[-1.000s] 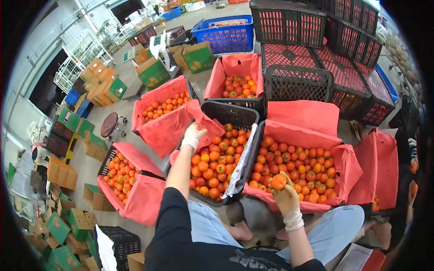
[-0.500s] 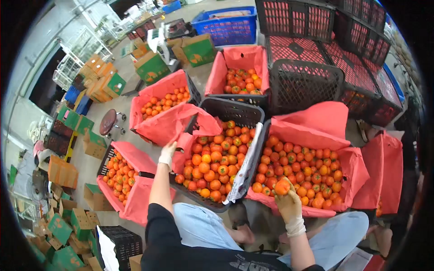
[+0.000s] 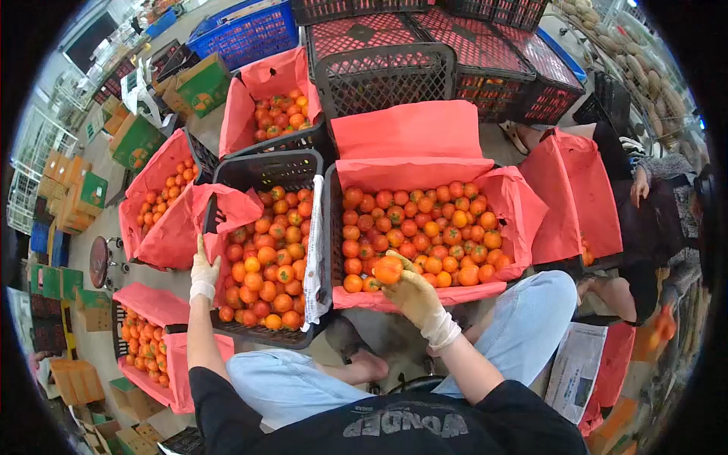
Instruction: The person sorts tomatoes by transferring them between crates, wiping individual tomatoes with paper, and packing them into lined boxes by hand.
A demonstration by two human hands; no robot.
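Right hand (image 3: pixel 415 297): tomato (image 3: pixel 387 270); left hand (image 3: pixel 203 274): apparently touching liner (image 3: pixel 236 206).

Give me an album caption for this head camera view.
A gloved right hand holds a tomato at the edge of a red-lined crate of more tomatoes.

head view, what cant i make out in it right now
- Beneath the top tomatoes in the wide crate: head view, hidden by the top layer
- Underside of the held tomato: head view, faces away, above the right hand
- Blue basket, far part: head view, cut by top edge
- Orange shape, far right: head view, blurred
- Newspaper text: head view, too small
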